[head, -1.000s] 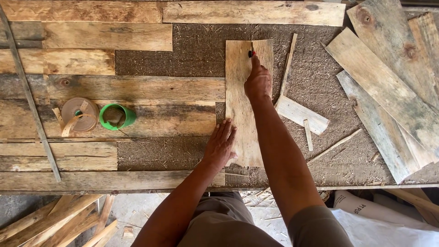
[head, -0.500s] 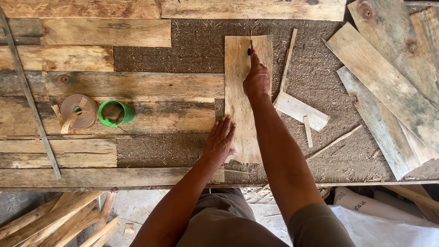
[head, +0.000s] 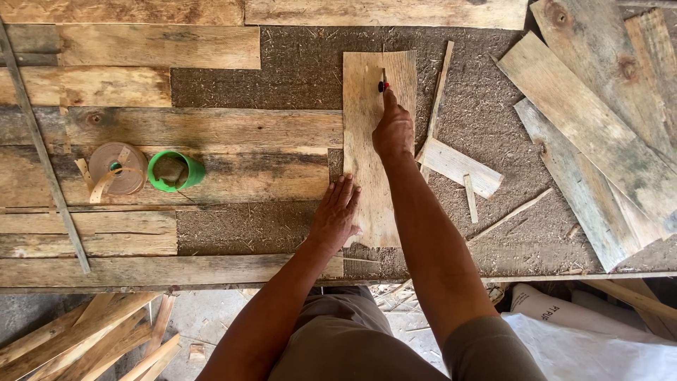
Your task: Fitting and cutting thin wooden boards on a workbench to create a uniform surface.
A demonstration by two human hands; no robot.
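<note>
Place: a rough woodworking workshop.
Desk (head: 268, 77): coarse chipboard strewn with sawdust, under both hands.
Planks (head: 592, 127): weathered boards piled right of the hands, more laid flat to their left.
Offcuts (head: 84, 339): wood scraps on the bare floor, below the left hand.
Tape rolls (head: 173, 171): left of the hands.

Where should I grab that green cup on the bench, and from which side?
Grip the green cup around its round wall, coming from above. It lies on its side on the planks, mouth toward the tape roll close on that side, so the top stays free.
</note>
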